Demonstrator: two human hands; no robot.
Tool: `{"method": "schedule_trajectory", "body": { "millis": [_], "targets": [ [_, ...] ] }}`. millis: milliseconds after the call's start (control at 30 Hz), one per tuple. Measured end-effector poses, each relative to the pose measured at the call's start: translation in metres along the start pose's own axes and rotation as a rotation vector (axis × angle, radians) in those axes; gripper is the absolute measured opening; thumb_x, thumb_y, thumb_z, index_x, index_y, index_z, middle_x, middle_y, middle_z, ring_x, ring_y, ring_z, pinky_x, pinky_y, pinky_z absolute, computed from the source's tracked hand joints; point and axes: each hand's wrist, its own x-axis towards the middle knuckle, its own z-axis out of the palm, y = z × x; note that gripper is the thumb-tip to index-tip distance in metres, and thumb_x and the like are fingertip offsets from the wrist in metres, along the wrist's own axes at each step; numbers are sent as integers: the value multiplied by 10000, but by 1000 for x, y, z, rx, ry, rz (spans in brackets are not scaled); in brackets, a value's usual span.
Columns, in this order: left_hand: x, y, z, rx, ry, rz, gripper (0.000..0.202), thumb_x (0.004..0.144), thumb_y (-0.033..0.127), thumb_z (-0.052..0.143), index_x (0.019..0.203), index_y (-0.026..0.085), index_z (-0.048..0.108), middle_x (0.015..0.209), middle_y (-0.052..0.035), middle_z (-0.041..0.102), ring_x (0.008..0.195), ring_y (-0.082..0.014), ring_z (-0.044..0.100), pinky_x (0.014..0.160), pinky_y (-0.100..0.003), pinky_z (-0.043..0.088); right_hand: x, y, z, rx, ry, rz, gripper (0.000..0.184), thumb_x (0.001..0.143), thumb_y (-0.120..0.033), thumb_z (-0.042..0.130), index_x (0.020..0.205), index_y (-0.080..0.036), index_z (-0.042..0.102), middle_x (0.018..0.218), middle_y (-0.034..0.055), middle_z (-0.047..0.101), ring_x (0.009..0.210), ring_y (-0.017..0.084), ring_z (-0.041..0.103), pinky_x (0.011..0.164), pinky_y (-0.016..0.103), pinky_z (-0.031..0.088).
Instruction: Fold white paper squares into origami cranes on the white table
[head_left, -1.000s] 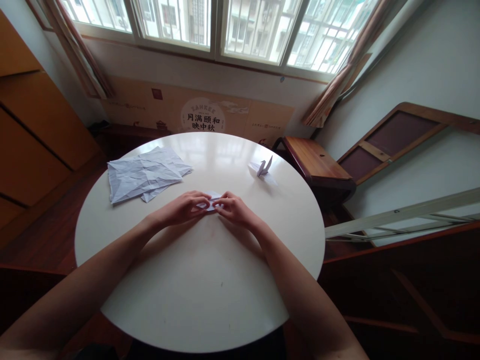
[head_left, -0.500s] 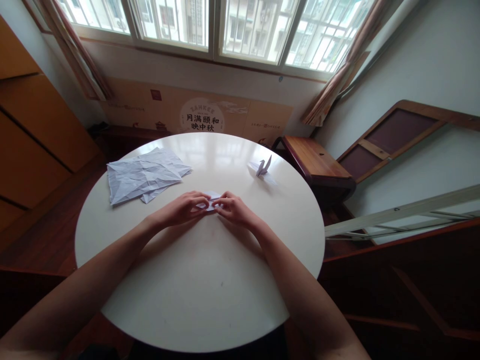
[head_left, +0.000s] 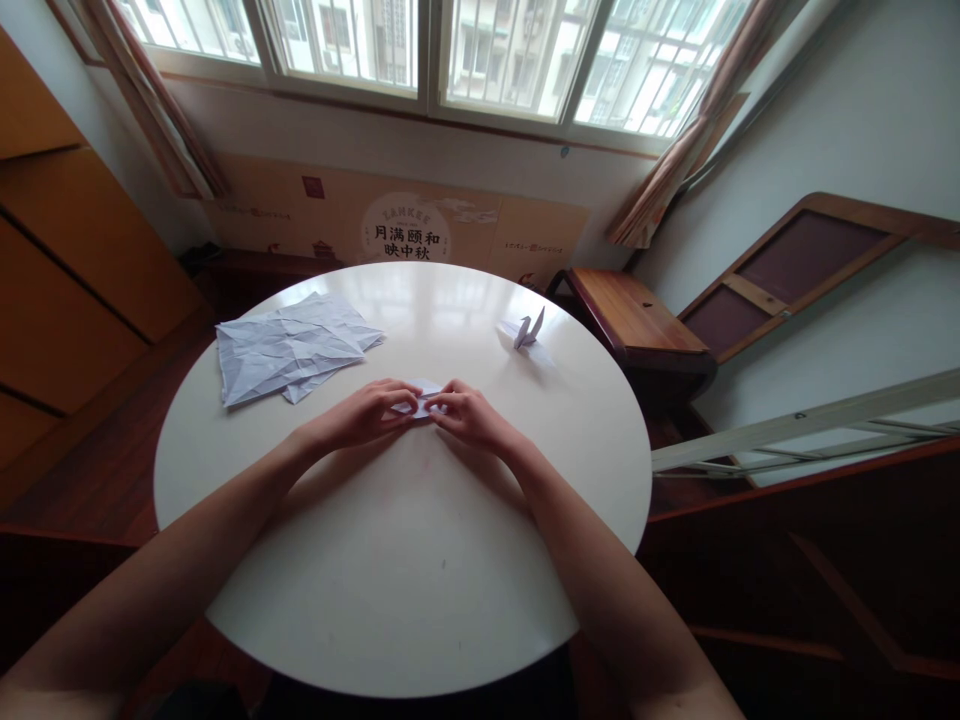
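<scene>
A small piece of folded white paper (head_left: 424, 388) lies on the round white table (head_left: 390, 580), between my two hands. My left hand (head_left: 377, 411) is closed on its left side, thumb and fingers pinched together. On its right side, my right hand (head_left: 463, 412) grips it the same way. The fingers hide much of the paper, so its exact folds cannot be made out. Farther right stands a folded paper crane (head_left: 529, 333) with its neck and tail pointing up.
Creased white paper sheets (head_left: 296, 345) lie in a loose stack at the table's far left. Beyond the table's right edge is a low wooden stool or bench (head_left: 637, 312). A printed cardboard panel (head_left: 465, 225) stands below the window.
My hands stay on the folded paper with hardly any shift of the fingers. The whole view has moved very slightly.
</scene>
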Motion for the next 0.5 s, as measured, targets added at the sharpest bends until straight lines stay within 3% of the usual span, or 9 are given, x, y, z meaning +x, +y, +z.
{"method": "schedule_trajectory", "body": {
  "millis": [300, 500],
  "targets": [
    [0, -9, 9, 4, 96, -49, 175, 933, 349, 624, 900, 201, 711, 1098, -92, 731, 976, -227, 697, 862, -343, 527, 2, 0, 6, -50, 46, 32, 187, 834, -293, 724, 1005, -225, 761, 925, 33, 611, 773, 122, 598, 785, 262, 464],
    [0, -8, 12, 48, 129, -102, 161, 930, 292, 625, 1048, 212, 701, 989, -69, 748, 896, -223, 702, 818, -329, 512, 2, -4, 8, -73, 71, 58, 162, 877, -272, 671, 999, -223, 766, 888, 29, 627, 721, 117, 576, 731, 251, 433]
  ]
}}
